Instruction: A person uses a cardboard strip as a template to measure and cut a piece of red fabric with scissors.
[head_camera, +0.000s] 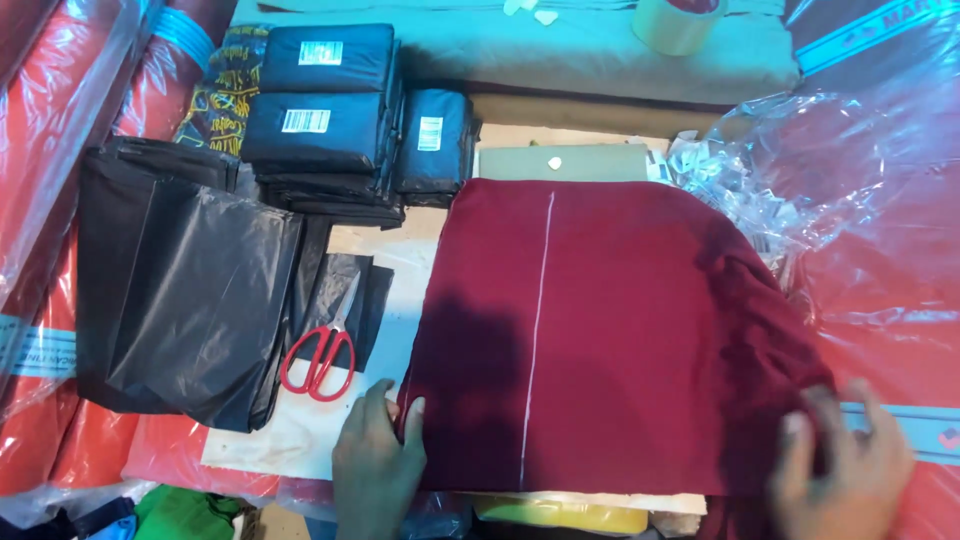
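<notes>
The cloth (620, 330) under my hands is soft and limp, I judge; folded in layers it will sag and slide apart if I lift it from one spot, so the near edge, taken at both corners at once, looks the best place to hold it. It seems light enough for two hands, not slippery, and nothing about it is fragile. My left hand (380, 460) lies at its near left corner, the thumb laid on the cloth and the fingers spread flat on the pale board (300, 440) just beside it, so it presses more than it grips. My right hand (845, 460) is at the near right corner, fingers curled into the bunched edge; it is blurred, so I cannot tell how firmly it is closed. The cloth is deep maroon, matte, folded into a broad rectangle with rounded far corners, and a thin white line runs straight from its far edge to its near edge, left of the middle. It lies on the board in front of me, wrinkled toward the right. To its left are red scissors (320, 355) on the board, near a heap of black bags (180, 290), with dark packets (330, 110) stacked beyond. Clear plastic (800, 170) is crumpled at the far right, and a tape roll (680, 22) sits at the far edge.
</notes>
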